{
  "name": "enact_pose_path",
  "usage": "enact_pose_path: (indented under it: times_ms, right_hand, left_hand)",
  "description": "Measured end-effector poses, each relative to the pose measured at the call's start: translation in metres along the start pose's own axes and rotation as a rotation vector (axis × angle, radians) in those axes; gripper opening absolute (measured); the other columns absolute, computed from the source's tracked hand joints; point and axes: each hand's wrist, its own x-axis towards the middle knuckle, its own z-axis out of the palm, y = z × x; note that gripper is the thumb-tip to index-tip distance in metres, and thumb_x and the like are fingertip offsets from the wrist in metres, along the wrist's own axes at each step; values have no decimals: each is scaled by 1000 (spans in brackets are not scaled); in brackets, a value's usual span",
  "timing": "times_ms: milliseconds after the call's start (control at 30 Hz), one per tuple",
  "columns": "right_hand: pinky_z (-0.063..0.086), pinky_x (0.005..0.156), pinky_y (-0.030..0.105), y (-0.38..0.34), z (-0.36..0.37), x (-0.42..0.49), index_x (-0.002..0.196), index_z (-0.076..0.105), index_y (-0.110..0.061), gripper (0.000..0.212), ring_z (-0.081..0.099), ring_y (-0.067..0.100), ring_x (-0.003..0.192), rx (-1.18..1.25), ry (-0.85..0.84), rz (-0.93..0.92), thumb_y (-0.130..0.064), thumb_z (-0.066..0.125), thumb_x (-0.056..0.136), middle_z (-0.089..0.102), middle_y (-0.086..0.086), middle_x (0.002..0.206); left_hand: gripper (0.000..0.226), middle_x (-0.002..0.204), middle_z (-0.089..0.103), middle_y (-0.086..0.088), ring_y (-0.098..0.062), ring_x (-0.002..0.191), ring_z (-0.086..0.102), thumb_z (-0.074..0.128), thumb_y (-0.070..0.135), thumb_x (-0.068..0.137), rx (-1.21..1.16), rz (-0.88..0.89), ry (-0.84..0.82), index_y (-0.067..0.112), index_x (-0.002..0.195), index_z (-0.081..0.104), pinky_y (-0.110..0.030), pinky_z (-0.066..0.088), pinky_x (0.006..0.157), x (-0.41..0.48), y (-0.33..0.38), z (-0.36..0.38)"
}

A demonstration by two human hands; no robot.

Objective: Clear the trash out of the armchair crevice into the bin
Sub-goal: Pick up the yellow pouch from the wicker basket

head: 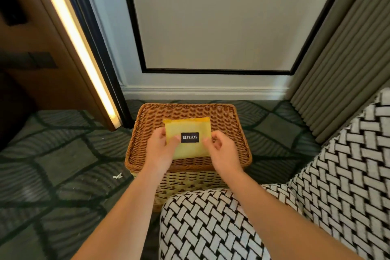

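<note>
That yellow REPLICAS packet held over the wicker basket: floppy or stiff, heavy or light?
Probably light: the yellow packet is held by only a fingertip grip from the left hand and the right hand. Likely fairly stiff, as it shows flat with no sag between them. Being flat, it shouldn't roll.

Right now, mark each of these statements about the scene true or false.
1. The left hand and right hand both hold the yellow packet. True.
2. The packet's label is white. False: it is black with white lettering.
3. The packet is held over the wicker bin. True.
4. A white scrap lies on top of the bin. False: it lies on the carpet, left of the bin.
</note>
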Motion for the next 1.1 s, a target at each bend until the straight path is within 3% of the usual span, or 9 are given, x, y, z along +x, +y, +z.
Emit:
enact_pose_path:
  times_ms: [100,267,367,500,600,767,900,1000,1100]
  right_hand:
    - [36,54,17,-14,-32,-26,97,60,-21,12,38,2,57,9,-18,13,-30,55,91,44,-10,65]
    - [53,65,26,-65,-86,-70,120,49,-29,29,57,15,75,106,32,1,-34,52,92,58,5,83]
    - [42,58,19,-93,-116,-96,133,42,-32,42,44,6,62,-8,77,-93,-36,51,92,46,-5,68]
    - [34,59,16,-127,-154,-143,110,63,-23,28,43,0,62,-167,-68,-254,-39,48,93,48,-17,69]
    - [32,57,24,-134,-169,-178,79,61,-7,38,39,9,56,-140,-210,-285,-37,44,95,48,-1,64]
    - [32,59,30,-122,-206,-237,72,54,0,43,38,14,57,4,-268,-181,-36,46,94,43,4,62]
    - [28,57,25,-111,-230,-278,61,43,-6,40,30,10,54,157,-260,-100,-27,49,95,32,2,58]
    - [34,62,24,-96,-238,-298,75,54,4,30,40,13,63,119,-241,-4,-20,52,92,43,7,67]
    - [33,54,17,-79,-239,-311,78,57,-9,19,39,8,57,-32,-188,32,-17,50,93,46,-3,63]
  left_hand:
    - [12,92,66,2,-16,87,63,53,17,92,94,158,-58,19,97,63,-33,52,72,-33,30,-9]
    - [17,91,68,-7,-23,84,64,54,21,91,174,283,-121,10,98,66,-44,54,76,-105,80,-13]
    - [18,88,69,-8,-25,81,65,56,25,90,199,313,-151,10,95,66,-46,55,74,-141,99,-16]
    - [23,72,65,-11,-23,62,59,58,26,89,254,383,-183,7,79,64,-33,46,55,-198,115,-16]
    - [23,59,56,-1,-10,51,46,59,22,87,253,365,-202,7,71,63,-22,34,48,-240,120,-7]
    - [30,45,48,13,-1,43,39,59,14,85,185,320,-231,12,56,55,-16,29,47,-307,120,13]
    - [37,47,41,9,0,40,36,57,12,86,253,326,-257,19,51,47,-13,25,43,-355,119,35]
    - [36,50,41,7,-4,45,35,57,13,88,275,281,-283,18,54,47,-13,25,42,-380,108,54]
    - [38,50,39,7,-4,46,33,56,12,88,243,226,-266,17,53,44,-13,25,44,-398,93,71]
